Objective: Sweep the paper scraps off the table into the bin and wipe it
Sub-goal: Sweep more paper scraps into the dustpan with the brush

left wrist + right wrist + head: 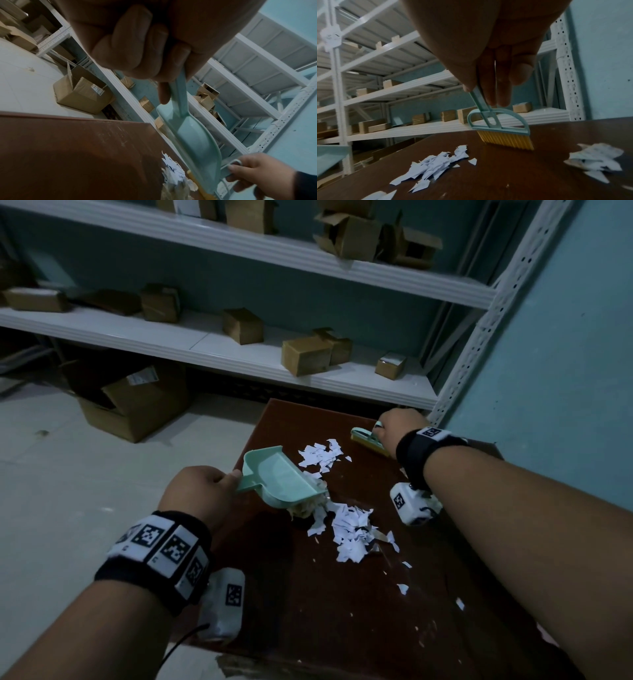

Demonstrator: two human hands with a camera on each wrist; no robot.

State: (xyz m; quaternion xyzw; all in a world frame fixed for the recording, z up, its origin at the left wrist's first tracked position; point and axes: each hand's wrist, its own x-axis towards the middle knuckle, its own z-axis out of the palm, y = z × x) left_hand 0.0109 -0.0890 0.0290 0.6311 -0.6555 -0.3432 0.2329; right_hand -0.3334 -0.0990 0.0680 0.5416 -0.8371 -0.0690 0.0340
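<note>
White paper scraps (349,529) lie in two heaps on the dark brown table (325,611), the far heap (320,455) beside the pan's mouth. My left hand (202,491) grips the handle of a mint green dustpan (277,477), held tilted with its lip among the scraps. The same dustpan (193,138) hangs below my curled fingers (137,40) in the left wrist view. At the table's far right my right hand (397,429) holds a mint hand brush (368,441) by its handle. The brush's yellow bristles (505,139) stand on the table behind the scraps (435,165).
White metal shelving (239,347) with small cardboard boxes runs behind the table. An open cardboard carton (133,402) sits on the pale floor to the left. A teal wall (565,371) stands close on the right. No bin is in view.
</note>
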